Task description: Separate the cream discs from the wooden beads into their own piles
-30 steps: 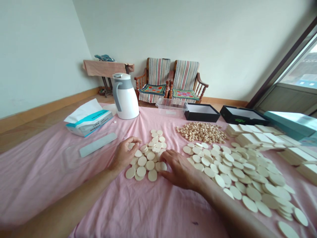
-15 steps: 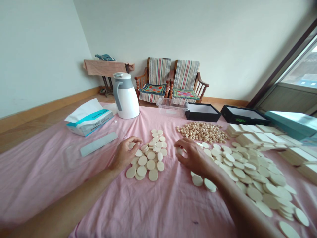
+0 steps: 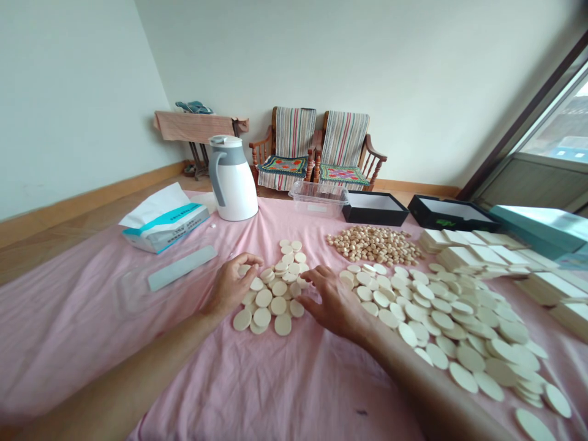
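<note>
A small pile of pale round wooden discs (image 3: 278, 305) lies on the pink cloth between my hands. My left hand (image 3: 229, 283) rests at the pile's left edge, fingers curved and thumb apart, with a disc showing in the gap between them. At the right edge of that pile, my right hand (image 3: 333, 301) has its thumb and forefinger spread beside the discs, and no disc can be seen held in it. A much larger heap of the same discs (image 3: 471, 358) spreads out to the right, partly behind my right forearm.
Behind the large heap lie small wooden beads (image 3: 374, 245) and stacked pale rectangular pieces (image 3: 462, 258). A clear plastic box (image 3: 319, 201), black trays (image 3: 375, 215) and a teal box (image 3: 539, 229) line the back. At left stand a white jug (image 3: 236, 187) and tissue pack (image 3: 168, 229).
My right hand has moved left, from the near edge of the large heap to the small pile, and its thumb and forefinger now stand apart there. The left hand has stayed almost still.
</note>
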`<state>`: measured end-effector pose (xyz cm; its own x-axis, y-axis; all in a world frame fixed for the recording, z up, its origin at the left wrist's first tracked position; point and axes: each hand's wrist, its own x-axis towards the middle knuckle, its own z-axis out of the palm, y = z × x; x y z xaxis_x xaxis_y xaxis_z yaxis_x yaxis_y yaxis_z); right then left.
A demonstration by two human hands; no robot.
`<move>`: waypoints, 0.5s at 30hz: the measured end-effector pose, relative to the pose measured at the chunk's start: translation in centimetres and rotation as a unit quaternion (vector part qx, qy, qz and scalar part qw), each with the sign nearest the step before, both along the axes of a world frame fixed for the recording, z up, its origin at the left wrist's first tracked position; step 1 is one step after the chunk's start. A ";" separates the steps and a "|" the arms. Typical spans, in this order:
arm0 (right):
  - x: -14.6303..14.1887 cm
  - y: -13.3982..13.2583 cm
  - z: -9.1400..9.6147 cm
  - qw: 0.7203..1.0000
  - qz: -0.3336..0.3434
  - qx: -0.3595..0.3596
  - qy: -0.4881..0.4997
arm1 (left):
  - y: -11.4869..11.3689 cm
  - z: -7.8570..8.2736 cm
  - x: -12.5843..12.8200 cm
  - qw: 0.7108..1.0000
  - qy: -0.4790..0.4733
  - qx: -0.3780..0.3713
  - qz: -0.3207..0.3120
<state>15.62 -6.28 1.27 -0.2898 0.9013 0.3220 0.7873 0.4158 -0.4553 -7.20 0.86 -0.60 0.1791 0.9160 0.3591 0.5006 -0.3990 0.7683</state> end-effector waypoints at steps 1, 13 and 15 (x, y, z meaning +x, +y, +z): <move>-0.5 -0.1 -0.1 1.000 0.000 -0.003 -0.001 | 0.0 0.0 0.0 1.000 0.000 0.000 0.000; -1.3 0.3 -0.8 1.000 -0.016 0.021 0.008 | -0.1 0.1 -0.1 1.000 0.004 0.002 -0.003; -1.0 0.3 -0.5 0.999 -0.025 0.034 -0.003 | -0.1 0.1 -0.1 1.000 0.005 0.001 0.000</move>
